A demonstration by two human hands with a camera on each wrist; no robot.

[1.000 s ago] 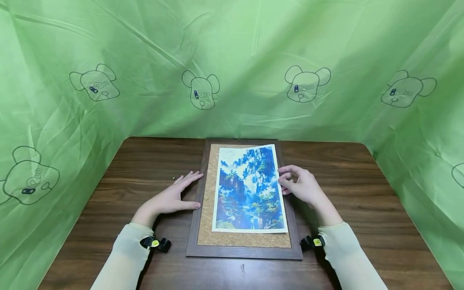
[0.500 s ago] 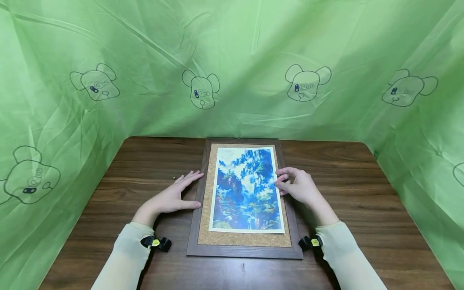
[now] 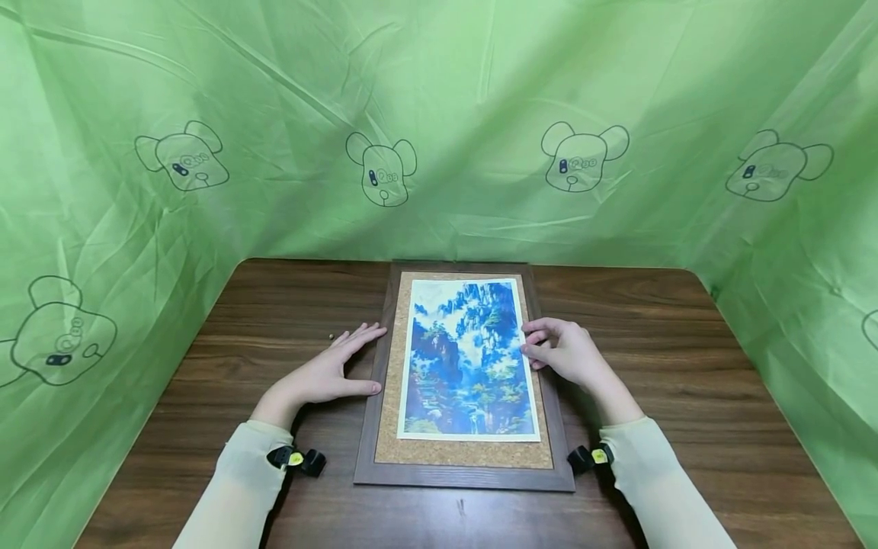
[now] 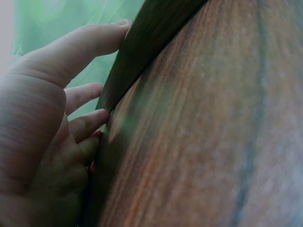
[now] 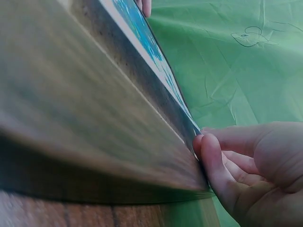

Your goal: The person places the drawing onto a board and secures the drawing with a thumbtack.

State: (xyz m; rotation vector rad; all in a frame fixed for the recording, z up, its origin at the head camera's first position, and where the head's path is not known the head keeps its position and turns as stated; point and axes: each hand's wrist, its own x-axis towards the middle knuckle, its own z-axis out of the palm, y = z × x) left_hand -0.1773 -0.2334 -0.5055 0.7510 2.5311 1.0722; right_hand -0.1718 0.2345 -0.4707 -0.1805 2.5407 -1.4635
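Note:
A blue landscape picture with a white border (image 3: pixel 469 362) lies on the cork face of a dark-framed cork board (image 3: pixel 463 476). My right hand (image 3: pixel 565 354) pinches the picture's right edge between thumb and forefinger; the right wrist view shows that hand (image 5: pixel 251 161) at the edge from low down, its other fingers bent beneath. On the board's left side, my left hand (image 3: pixel 325 370) touches the frame with thumb and fingertips, the fingers spread. The left wrist view has the left hand (image 4: pixel 52 104) against the frame's side (image 4: pixel 142 52).
The board stands on a dark wood-grain table (image 3: pixel 274 305), near its far edge. A tiny round object (image 3: pixel 331 336) lies left of the board, by the left fingertips. Green curtains with bear outlines (image 3: pixel 480 191) hang behind the table and at both sides.
The right hand has shifted slightly left, and the picture with it. Its raised upper right corner now lies lower, and its edges run straighter along the board. The left hand stays put.

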